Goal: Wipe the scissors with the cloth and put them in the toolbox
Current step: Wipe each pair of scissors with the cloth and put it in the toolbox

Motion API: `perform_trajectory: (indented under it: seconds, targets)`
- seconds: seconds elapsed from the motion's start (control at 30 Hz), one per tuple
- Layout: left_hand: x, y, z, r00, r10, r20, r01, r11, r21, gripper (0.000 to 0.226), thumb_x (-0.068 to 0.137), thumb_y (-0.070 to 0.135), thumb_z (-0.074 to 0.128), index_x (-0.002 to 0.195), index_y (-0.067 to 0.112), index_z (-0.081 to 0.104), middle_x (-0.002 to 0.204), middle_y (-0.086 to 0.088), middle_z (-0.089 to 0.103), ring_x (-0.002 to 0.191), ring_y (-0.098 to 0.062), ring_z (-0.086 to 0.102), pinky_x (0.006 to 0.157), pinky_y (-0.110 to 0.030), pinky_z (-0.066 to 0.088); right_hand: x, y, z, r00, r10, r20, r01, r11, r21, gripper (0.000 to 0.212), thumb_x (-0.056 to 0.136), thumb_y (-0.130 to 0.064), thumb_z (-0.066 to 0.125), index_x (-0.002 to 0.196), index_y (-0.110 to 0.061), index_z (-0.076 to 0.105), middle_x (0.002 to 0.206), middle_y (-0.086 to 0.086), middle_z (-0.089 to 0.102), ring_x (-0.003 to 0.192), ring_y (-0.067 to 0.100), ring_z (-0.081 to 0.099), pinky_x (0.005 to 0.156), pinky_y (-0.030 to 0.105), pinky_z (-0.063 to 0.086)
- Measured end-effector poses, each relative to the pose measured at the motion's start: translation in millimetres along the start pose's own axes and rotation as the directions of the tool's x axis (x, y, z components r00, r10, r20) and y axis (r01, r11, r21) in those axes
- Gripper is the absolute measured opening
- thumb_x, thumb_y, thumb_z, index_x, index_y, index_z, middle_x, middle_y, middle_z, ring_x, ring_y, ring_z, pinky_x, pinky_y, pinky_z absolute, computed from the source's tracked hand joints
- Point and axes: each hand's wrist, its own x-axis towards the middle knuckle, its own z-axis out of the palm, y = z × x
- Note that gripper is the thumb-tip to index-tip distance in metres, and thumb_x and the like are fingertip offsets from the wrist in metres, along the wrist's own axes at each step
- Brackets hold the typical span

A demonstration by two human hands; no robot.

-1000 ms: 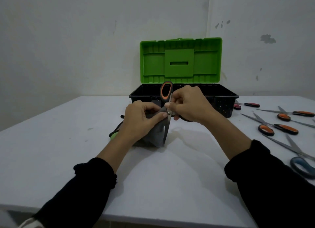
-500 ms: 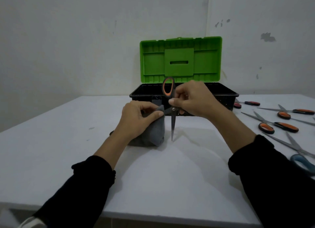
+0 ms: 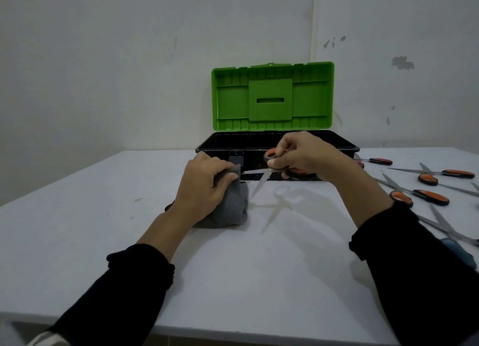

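Observation:
My right hand (image 3: 303, 155) grips the orange-and-black handles of a pair of scissors (image 3: 261, 177), held just in front of the toolbox. The blades are spread apart: one points left toward the cloth, the other slants down toward the table. My left hand (image 3: 204, 187) holds a grey cloth (image 3: 230, 208) that rests bunched on the white table, and its fingers pinch the cloth at the tip of the upper blade. The black toolbox (image 3: 337, 147) stands open behind the hands, its green lid (image 3: 272, 97) upright against the wall.
Several more scissors (image 3: 425, 195) with orange-and-black handles lie on the table (image 3: 103, 216) at the right, and one with a blue handle (image 3: 458, 252) lies near the right edge. The table's front edge runs close below my sleeves.
The scissors have turned from hanging point-down with blades together to lying nearly level with blades spread. My right hand has dropped lower; my left hand has stayed on the cloth.

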Motion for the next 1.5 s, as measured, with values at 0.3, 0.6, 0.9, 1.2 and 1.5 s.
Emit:
perform_trajectory:
  seconds: [0.3, 0.6, 0.9, 1.2, 1.5]
  targets:
    - [-2.2, -11.1, -2.1, 0.951, -0.302, 0.061, 0.308, 0.929, -0.206, 0.014, 0.089, 0.022, 0.059, 0.092, 0.016, 0.072, 0.079, 0.005, 0.068, 0.077, -0.011, 0.06, 0.071, -0.024, 0.048, -2.3, 14.0, 1.2, 0.963, 0.006, 0.271, -0.169, 0.794, 0.584, 0.01, 0.087, -0.008, 0.059, 0.089, -0.002, 0.066, 0.081, 0.008, 0.073, 0.077, 0.014, 0.07, 0.072, 0.019, 0.058]
    - [4.7, -3.3, -4.9, 0.859, -0.504, -0.085, 0.427, 0.799, -0.423, 0.01, 0.079, 0.024, 0.072, 0.088, 0.025, 0.073, 0.08, 0.018, 0.067, 0.072, 0.01, 0.061, 0.068, -0.009, 0.047, 0.7, 14.3, 26.7, 0.999, 0.042, -0.005, -0.035, 0.901, 0.433, 0.012, 0.078, -0.009, 0.073, 0.084, -0.001, 0.067, 0.069, 0.009, 0.064, 0.055, 0.011, 0.061, 0.053, 0.018, 0.052]
    - [0.6, 8.1, 6.1, 0.957, -0.269, -0.109, 0.247, 0.952, -0.181, 0.029, 0.072, 0.039, 0.068, 0.09, 0.018, 0.076, 0.085, 0.002, 0.073, 0.075, -0.004, 0.062, 0.077, -0.017, 0.045, -3.2, -2.6, 54.1, 0.994, 0.106, 0.023, -0.097, 0.782, 0.616, 0.007, 0.087, -0.006, 0.063, 0.08, -0.003, 0.064, 0.067, 0.009, 0.062, 0.054, 0.012, 0.06, 0.054, 0.018, 0.055]
    - [1.2, 1.2, 4.6, 0.871, -0.481, 0.1, 0.479, 0.785, -0.393, 0.027, 0.067, 0.057, 0.063, 0.078, 0.034, 0.072, 0.074, 0.015, 0.069, 0.083, -0.013, 0.064, 0.088, -0.054, 0.047, -3.8, -1.2, 57.5, 0.998, -0.034, -0.055, 0.056, 0.876, 0.479, 0.014, 0.087, -0.006, 0.063, 0.089, 0.007, 0.066, 0.066, 0.01, 0.062, 0.052, 0.01, 0.061, 0.053, 0.017, 0.051]
    - [2.6, 1.9, 1.5, 0.831, -0.526, 0.179, 0.545, 0.705, -0.454, 0.042, 0.058, 0.067, 0.065, 0.076, 0.03, 0.072, 0.078, 0.008, 0.071, 0.089, -0.019, 0.066, 0.09, -0.057, 0.046, -2.2, -2.8, 61.8, 0.993, -0.071, -0.097, 0.107, 0.889, 0.446, 0.011, 0.087, -0.008, 0.064, 0.077, -0.003, 0.065, 0.065, 0.006, 0.063, 0.051, 0.007, 0.06, 0.053, 0.018, 0.05]
